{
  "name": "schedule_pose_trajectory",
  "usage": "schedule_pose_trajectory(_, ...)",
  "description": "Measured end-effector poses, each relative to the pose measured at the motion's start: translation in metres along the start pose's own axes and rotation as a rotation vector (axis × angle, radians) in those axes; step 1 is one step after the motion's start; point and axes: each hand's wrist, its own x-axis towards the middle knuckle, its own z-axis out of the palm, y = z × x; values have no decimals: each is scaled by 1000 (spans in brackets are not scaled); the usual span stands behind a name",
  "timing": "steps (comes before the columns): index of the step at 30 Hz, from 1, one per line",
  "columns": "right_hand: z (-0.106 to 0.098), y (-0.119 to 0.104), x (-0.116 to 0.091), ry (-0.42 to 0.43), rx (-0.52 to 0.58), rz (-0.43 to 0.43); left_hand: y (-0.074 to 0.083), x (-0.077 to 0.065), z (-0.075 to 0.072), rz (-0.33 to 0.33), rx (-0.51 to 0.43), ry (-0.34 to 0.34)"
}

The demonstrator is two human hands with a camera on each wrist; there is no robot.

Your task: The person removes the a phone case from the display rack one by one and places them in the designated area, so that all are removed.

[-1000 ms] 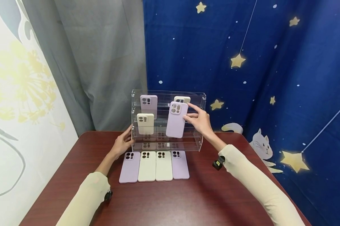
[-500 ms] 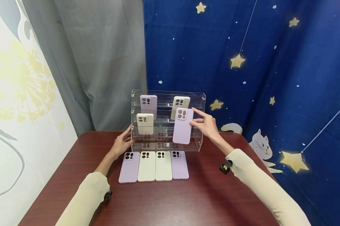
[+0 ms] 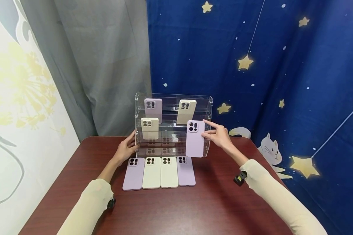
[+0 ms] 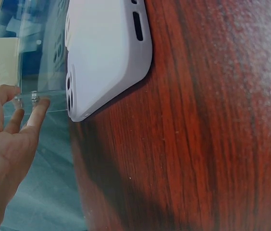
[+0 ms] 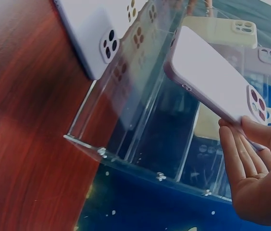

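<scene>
A lilac phone case (image 3: 195, 138) is pinched at its right edge by my right hand (image 3: 220, 136), thumb in front. It is held upright before the lower right part of a clear acrylic tiered rack (image 3: 173, 143). My left hand (image 3: 126, 150) touches the rack's left side panel with its fingertips, near the metal screws (image 4: 34, 97). On the rack stand a lilac case (image 3: 153, 109) at upper left, a cream case (image 3: 187, 111) at upper right and a cream case (image 3: 150, 128) one tier lower on the left. In the right wrist view the held lilac case (image 5: 207, 72) appears tilted.
Several cases lie flat in a row before the rack: a lilac one (image 3: 133, 174) at the left end, cream ones (image 3: 152, 173) between, another lilac one (image 3: 186, 172) at the right. The dark red wooden table (image 3: 176, 209) backs onto grey and star-patterned blue curtains (image 3: 282, 81).
My right hand has carried the lilac phone case down and to the right, uncovering the upper right cream case. The left hand stays at the rack's side.
</scene>
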Motion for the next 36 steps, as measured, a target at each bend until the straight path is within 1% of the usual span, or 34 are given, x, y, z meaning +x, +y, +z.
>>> schedule_pose_trajectory(7, -1, 16, -8, -64, 51, 18, -1, 0, 0, -16, 1, 5)
schedule_pose_trajectory(13, -1, 31, -16, -85, 82, 50, -2, -2, -1, -24, 1, 4)
schedule_pose_trajectory(15, 0, 34, -18, -93, 100, 65, -2, -2, -2, -16, 3, 4)
schedule_pose_trajectory(19, 2, 43, -21, -104, 98, 85, -3, -2, -3, -11, 6, 5)
schedule_pose_trajectory(26, 3, 59, -26, -118, 45, 97, -2, 0, -1, -23, -10, 3)
schedule_pose_trajectory(30, 3, 66, -30, -126, 41, 114, -2, 0, 0, -27, -12, -2)
schedule_pose_trajectory(36, 6, 78, -35, -150, 48, 138, -2, 0, 0, -7, -13, -5)
